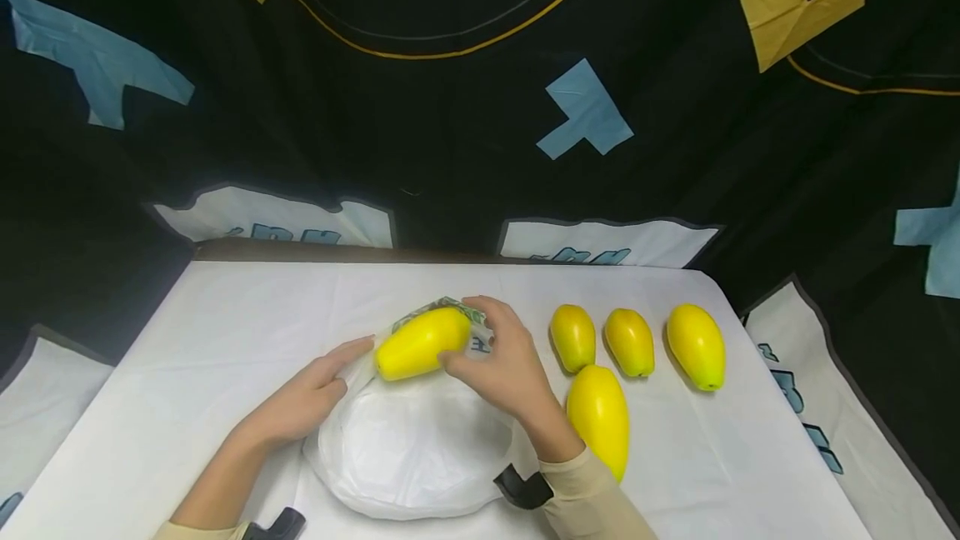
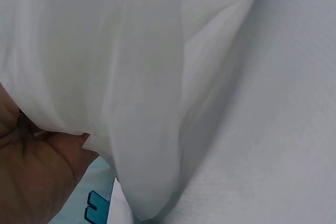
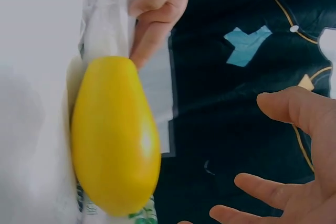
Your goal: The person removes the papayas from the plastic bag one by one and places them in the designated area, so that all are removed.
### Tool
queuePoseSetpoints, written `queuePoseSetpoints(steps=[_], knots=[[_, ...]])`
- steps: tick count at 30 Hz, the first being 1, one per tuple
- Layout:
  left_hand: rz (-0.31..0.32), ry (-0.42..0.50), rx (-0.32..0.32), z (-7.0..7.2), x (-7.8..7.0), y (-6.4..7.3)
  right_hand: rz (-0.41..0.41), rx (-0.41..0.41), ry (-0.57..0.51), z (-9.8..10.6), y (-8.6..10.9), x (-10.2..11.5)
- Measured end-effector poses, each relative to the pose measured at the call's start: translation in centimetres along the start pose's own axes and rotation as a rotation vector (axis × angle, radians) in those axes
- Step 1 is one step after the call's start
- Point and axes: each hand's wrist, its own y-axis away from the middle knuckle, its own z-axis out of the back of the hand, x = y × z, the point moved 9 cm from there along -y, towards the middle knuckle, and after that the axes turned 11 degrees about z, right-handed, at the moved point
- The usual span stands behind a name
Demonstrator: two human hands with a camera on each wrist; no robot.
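A yellow papaya lies at the far rim of a white plastic bag, whose wide mouth faces up on the table. With its thumb and fingers, my left hand grips the bag's edge on the left. In the left wrist view the bag hides most of that hand's fingers. My right hand is at the papaya's right end. Its fingers are spread and apart from the fruit in the right wrist view, holding nothing. Green print shows on the bag behind the papaya.
Right of the bag are several more papayas: a large one near my right forearm, two smaller ones behind it, and another farther right. A white cloth covers the table. Behind it hangs a dark patterned curtain.
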Motion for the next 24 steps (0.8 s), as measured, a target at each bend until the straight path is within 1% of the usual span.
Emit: queuePoseSetpoints(steps=[9, 18, 24], knots=[[-0.001, 0.005, 0.004, 0.0, 0.0, 0.1, -0.060, 0.109, 0.044, -2.9, -0.7, -1.0], [-0.006, 0.004, 0.006, -0.1, 0.0, 0.1, -0.012, 0.140, 0.125, -4.8, -1.3, -1.7], [-0.014, -0.004, -0.001, 0.0, -0.1, 0.2, -0.003, 0.153, 0.176, -5.6, -1.4, -1.8]])
